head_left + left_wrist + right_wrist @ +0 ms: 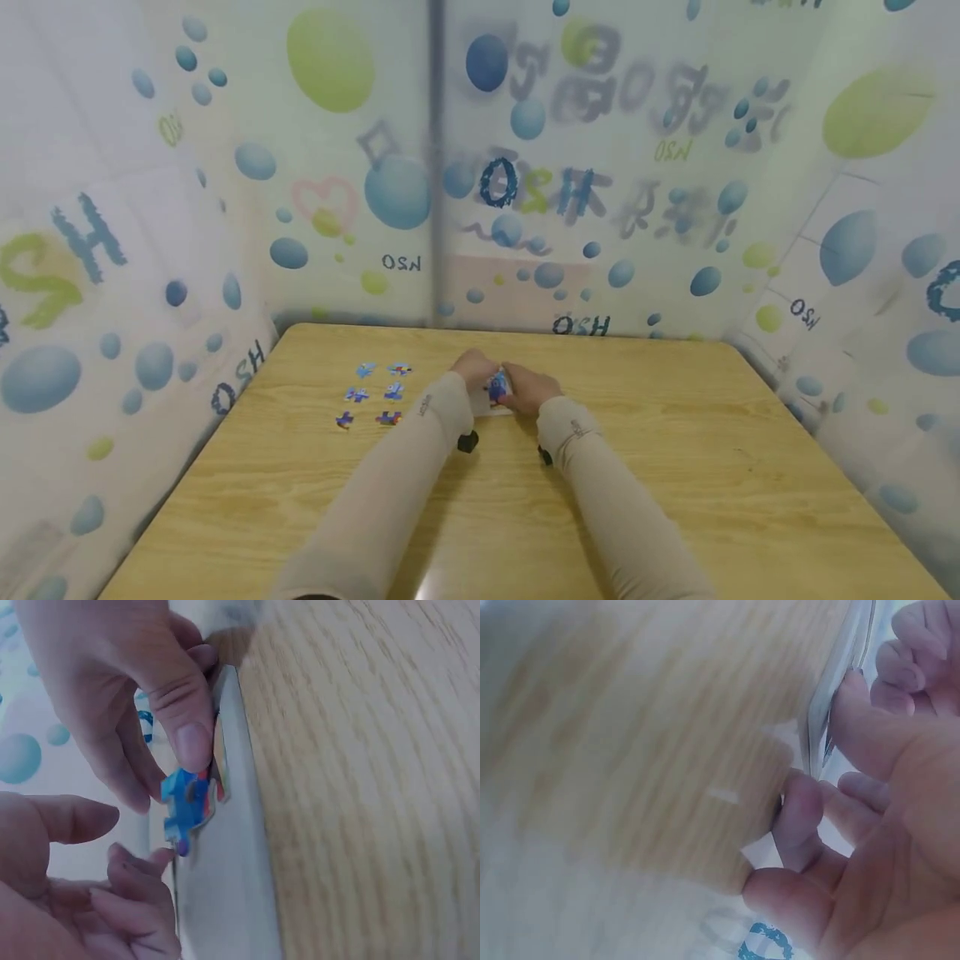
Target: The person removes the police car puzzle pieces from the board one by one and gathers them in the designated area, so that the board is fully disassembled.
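Observation:
In the head view my right hand (528,389) is at the right side of a small picture puzzle in a pale tray (483,407). In the left wrist view the right hand (169,697) pinches a blue jigsaw piece (180,804) between thumb and fingers, over the tray (225,892). My left hand (474,367) is at the tray's far left. Its thumb (86,817) stands away from loosely bent fingers, one fingertip close by the piece's lower end. From the right wrist view, the right hand's fingers (802,799) are right at the tray's edge.
Several loose jigsaw pieces (393,392) lie in rows on the wooden table (660,467), left of the hands. Translucent patterned sheets (525,275) stand behind the table and along both sides.

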A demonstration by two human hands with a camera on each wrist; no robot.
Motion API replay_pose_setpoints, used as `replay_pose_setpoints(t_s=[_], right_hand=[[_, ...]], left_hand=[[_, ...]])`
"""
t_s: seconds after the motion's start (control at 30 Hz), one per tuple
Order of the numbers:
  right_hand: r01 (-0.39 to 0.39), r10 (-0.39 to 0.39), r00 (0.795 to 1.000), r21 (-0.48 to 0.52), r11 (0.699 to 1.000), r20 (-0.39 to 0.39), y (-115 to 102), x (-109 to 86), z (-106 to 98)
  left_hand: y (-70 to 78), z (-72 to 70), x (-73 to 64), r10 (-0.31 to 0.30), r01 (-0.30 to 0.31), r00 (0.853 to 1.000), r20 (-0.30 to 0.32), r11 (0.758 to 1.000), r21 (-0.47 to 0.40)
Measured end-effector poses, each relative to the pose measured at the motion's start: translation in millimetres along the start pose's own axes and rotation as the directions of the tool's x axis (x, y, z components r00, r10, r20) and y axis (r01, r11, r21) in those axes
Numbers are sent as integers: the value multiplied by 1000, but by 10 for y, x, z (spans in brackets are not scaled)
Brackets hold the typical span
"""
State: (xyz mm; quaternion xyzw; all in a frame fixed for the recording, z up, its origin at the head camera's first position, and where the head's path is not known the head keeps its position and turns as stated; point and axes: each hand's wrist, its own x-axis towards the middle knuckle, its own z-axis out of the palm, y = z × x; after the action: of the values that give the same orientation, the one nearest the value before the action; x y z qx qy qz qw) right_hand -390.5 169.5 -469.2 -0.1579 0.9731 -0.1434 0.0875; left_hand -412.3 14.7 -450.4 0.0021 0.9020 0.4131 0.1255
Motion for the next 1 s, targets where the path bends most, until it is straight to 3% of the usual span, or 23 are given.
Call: replay_pose_setpoints(t_s=[0.2, 0.43, 0.6, 0.7, 0.87, 1.0], right_hand=[[-18, 19, 1000, -48, 999, 12, 35, -46, -10], [-25, 25, 1000, -25, 999, 2, -27, -25, -42], [-35, 35, 999, -33, 999, -5, -74, -6, -14], [-53, 53, 999, -28, 998, -10, -99, -18, 19], [-71, 71, 997, -46, 996, 1, -111, -34, 72], [-66, 64, 997, -67, 996, -31, -77, -19, 42]], left_hand=[[24, 74, 9, -43, 42, 999, -14, 997, -69], [37, 83, 19, 52, -54, 998, -46, 998, -43], [-61, 31, 59, 88, -95, 992, -91, 993, -75], [-169, -22, 127, 43, -60, 995, -95, 980, -190], [-355, -187, 178, -85, 48, 993, -88, 934, -354], [-436, -362, 201, -60, 17, 993, -107, 932, -363]])
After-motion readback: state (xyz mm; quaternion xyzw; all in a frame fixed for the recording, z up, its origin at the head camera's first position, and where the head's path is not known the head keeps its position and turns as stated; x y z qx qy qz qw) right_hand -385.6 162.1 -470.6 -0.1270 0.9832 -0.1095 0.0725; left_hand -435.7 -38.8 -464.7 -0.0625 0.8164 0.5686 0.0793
